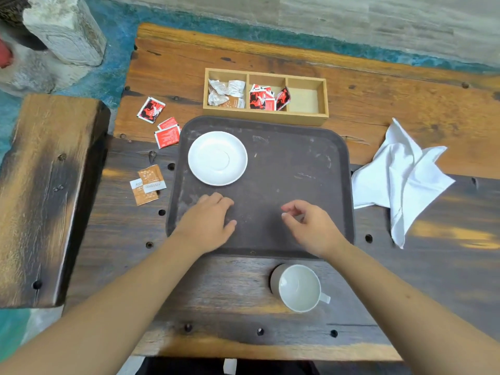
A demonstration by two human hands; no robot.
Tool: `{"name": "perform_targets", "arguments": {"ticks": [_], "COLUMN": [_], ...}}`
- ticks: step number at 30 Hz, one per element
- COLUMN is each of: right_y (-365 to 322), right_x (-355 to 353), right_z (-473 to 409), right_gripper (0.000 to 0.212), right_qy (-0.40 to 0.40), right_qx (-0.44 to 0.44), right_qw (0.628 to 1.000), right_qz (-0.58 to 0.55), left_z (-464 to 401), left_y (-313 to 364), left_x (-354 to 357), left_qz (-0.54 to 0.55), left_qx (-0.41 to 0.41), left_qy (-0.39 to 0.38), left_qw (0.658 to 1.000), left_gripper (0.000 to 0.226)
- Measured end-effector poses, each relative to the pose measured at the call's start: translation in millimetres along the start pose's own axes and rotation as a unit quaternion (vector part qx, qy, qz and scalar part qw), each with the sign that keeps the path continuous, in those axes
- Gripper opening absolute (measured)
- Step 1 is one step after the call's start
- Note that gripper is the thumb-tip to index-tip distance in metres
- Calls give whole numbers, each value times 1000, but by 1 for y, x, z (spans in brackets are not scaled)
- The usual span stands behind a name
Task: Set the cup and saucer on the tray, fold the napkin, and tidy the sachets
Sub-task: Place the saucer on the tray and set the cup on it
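Both hands hover empty over the near half of the tray [311,147]: the left hand [208,223] lies flat and spread, palm down, while the right hand [311,226] is loosely curled, fingers half closed on nothing.

The saucer [217,157] already sits on the tray's far-left part. The cup [297,288] stands upright and empty on the worktop [216,293], off the tray, just beyond its near edge and behind the hands, toward the person. Its handle points right, so the right hand, closer to it, is probably the better one to draw back and take it. Nothing lies between cup and saucer except the tray's low rim.

A crumpled white napkin [400,180] lies to the right of the tray, unfolded. Loose sachets lie left of it: red ones [167,135], one red-and-black [151,109], brown ones [148,184]. The wooden box [266,117] behind the tray has three compartments; the right one looks empty, though its floor is partly hidden.
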State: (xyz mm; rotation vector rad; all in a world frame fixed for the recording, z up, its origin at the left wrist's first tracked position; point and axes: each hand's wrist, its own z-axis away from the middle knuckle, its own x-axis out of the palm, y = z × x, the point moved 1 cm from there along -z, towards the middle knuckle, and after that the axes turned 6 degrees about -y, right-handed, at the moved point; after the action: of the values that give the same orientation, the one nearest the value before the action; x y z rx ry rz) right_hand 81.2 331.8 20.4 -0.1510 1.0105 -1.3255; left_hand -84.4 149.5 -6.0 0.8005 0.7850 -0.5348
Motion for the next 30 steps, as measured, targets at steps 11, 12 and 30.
{"name": "perform_targets", "arguments": {"ticks": [11, 12, 30], "right_y": [78, 82, 93], "right_x": [4, 6, 16], "right_z": [109, 116, 127], "right_gripper": [16, 18, 18], "right_qy": [-27, -32, -57], "right_qx": [25, 21, 28], "right_qw": [998, 998, 990], "right_qz": [45, 40, -126], "left_z": [10, 10, 18], "left_y": [27, 28, 19], "left_x": [46, 48, 51], "left_qz": [-107, -111, -70], "left_qx": [0, -3, -45], "left_qy": [-63, -68, -108], "left_qw": [992, 991, 991], "left_gripper": [74, 75, 69]}}
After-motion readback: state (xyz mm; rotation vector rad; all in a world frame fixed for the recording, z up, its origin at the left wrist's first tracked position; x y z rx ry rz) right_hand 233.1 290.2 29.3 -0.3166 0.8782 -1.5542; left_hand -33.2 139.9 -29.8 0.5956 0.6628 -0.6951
